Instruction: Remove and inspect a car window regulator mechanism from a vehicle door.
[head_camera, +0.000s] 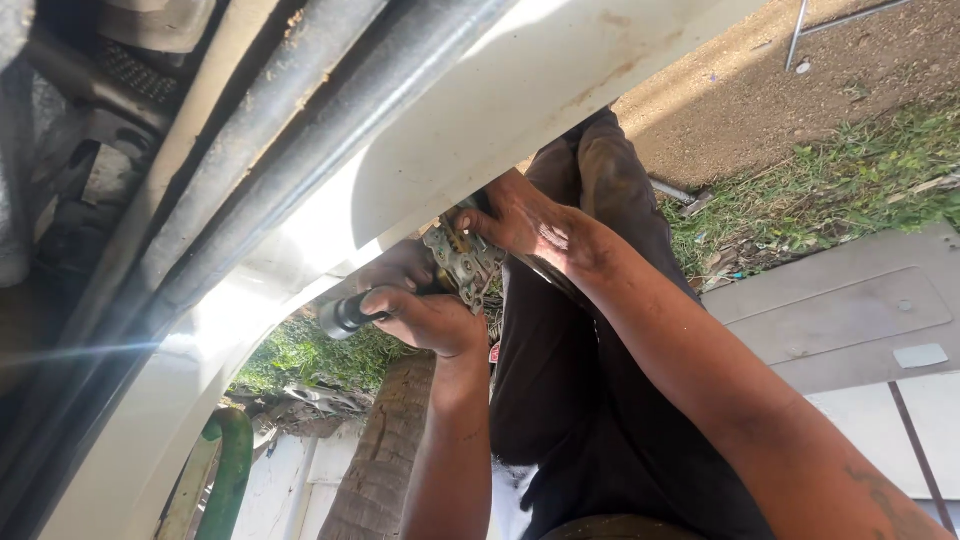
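Note:
My left hand (425, 318) is closed around the dark handle of a tool (345, 315) whose end sticks out to the left. My right hand (520, 218) grips a small grey metal mechanical part (462, 262) with visible fittings, held just below the edge of a white vehicle body panel (480, 110). The two hands sit close together, the tool's working end hidden between them and the part. My dark trousers (590, 330) lie beneath both arms.
Dark rubber seals and engine-bay parts (120, 90) fill the upper left. A tree trunk (385, 450) and a green pipe (232, 460) lie at the lower left. Grass (850, 170), bare dirt (740, 80) and grey flat panels (850, 310) are on the right.

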